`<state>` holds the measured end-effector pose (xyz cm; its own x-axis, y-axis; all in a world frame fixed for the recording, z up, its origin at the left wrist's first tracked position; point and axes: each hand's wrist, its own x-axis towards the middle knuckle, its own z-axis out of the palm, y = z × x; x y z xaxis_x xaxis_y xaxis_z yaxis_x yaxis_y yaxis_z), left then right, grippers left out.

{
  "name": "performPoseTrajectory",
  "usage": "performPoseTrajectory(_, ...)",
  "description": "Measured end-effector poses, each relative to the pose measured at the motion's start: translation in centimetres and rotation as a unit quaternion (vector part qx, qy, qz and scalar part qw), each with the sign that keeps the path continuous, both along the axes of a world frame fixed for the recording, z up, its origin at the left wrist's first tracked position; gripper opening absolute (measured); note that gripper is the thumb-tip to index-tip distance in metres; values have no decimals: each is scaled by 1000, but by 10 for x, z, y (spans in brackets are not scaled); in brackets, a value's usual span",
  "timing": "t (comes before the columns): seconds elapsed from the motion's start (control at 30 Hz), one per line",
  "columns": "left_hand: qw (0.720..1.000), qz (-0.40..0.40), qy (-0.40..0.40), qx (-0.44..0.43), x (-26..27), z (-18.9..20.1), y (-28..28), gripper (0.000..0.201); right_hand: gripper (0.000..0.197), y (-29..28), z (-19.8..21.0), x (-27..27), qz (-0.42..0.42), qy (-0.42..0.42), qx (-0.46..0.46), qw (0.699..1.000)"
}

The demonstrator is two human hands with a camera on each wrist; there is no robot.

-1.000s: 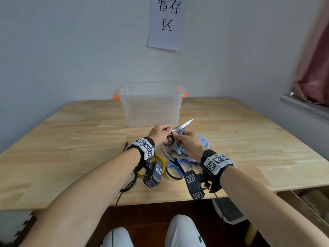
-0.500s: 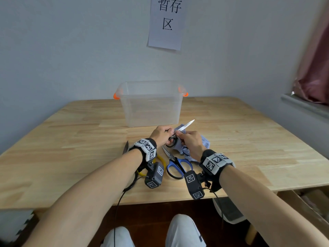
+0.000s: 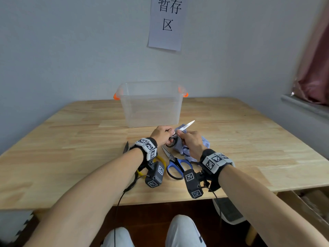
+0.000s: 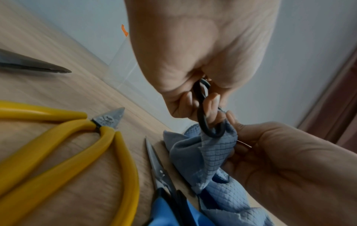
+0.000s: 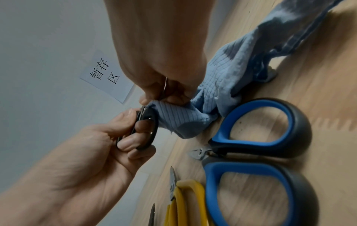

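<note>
My left hand (image 3: 162, 133) grips the black ring handles (image 4: 206, 116) of a small pair of scissors (image 3: 187, 126), fingers through the loops (image 5: 144, 133). Its silver blades point up and to the right, over the table. My right hand (image 3: 191, 140) pinches a blue cloth (image 3: 185, 150) around the blades near the pivot; the cloth (image 5: 222, 85) trails down to the table (image 3: 71, 148). The cloth (image 4: 210, 156) covers the lower part of the blades.
Blue-handled scissors (image 3: 175, 165) lie shut just below my hands, yellow-handled shears (image 4: 63, 146) to their left, and a dark blade (image 3: 126, 147) beyond. A clear plastic bin (image 3: 151, 104) with orange clips stands behind. A paper sign (image 3: 166, 22) hangs on the wall.
My right hand with the cloth has slid a little along the blades toward the handles. The left hand and scissors stay almost where they were.
</note>
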<state>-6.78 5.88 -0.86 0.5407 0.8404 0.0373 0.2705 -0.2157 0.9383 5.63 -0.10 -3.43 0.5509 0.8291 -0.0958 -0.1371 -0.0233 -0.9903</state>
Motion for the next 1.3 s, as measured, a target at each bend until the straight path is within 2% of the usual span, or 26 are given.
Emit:
performPoseTrajectory(0.17, 1000, 0, -11, -11, -1, 2, 1, 20, 23, 4, -1, 0, -26, 3, 6, 1000)
performPoseTrajectory(0.27, 1000, 9, -13, -18, -4, -1, 2, 20, 28, 3, 0, 0, -5, 21, 5, 1000)
performPoseTrajectory(0.37, 999, 18, -20, -22, -4, 0, 2, 20, 32, 2, 0, -2, 12, 5, 2, 1000)
performPoseTrajectory(0.67, 1000, 8, -18, -24, -3, 2, -2, 23, 25, 7, 3, 3, -45, 47, 23, 998)
performPoseTrajectory(0.97, 1000, 2, -5, -17, -6, 4, -3, 22, 19, -2, 2, 6, 49, 83, 40, 995)
performPoseTrajectory(1.3, 1000, -28, 0, -14, -7, 2, -8, 19, 25, -5, 4, 4, -2, 72, 12, 997)
